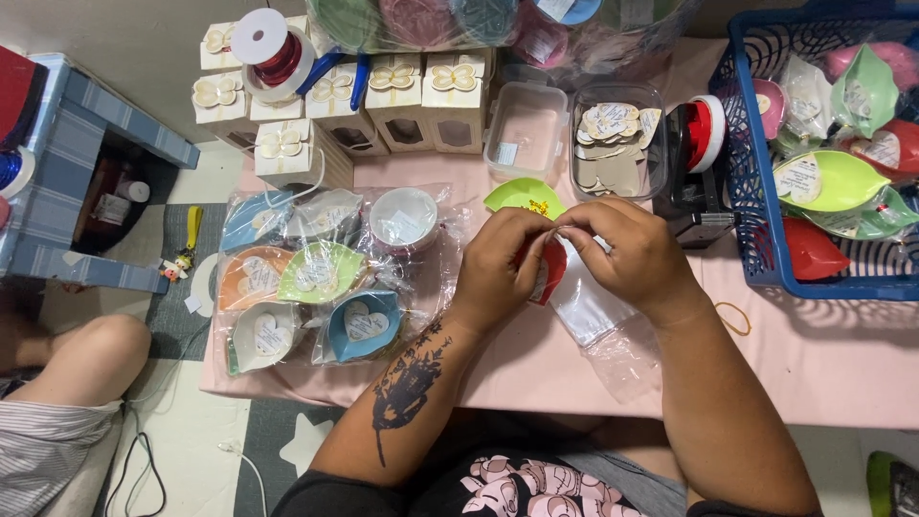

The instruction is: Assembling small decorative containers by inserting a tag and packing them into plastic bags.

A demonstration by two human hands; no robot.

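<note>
My left hand (502, 260) and my right hand (630, 255) meet over the pink table (823, 354), fingertips pinched together. Between them is a red leaf-shaped dish (552, 272) going into a clear plastic bag (598, 321) that trails toward me under my right wrist. Both hands grip the dish and the bag's mouth. A green leaf-shaped dish (520, 196) with small yellow bits lies just beyond my fingers. Left of my left hand lie several bagged dishes (321, 273) with heart-shaped cards.
A blue basket (756, 230) of coloured dishes stands at right. A tape dispenser (697, 163), a clear tub of paper tags (617, 139), an empty tub (525, 132) and white gift boxes (397, 101) line the back. Another person's knee (91, 359) is at left.
</note>
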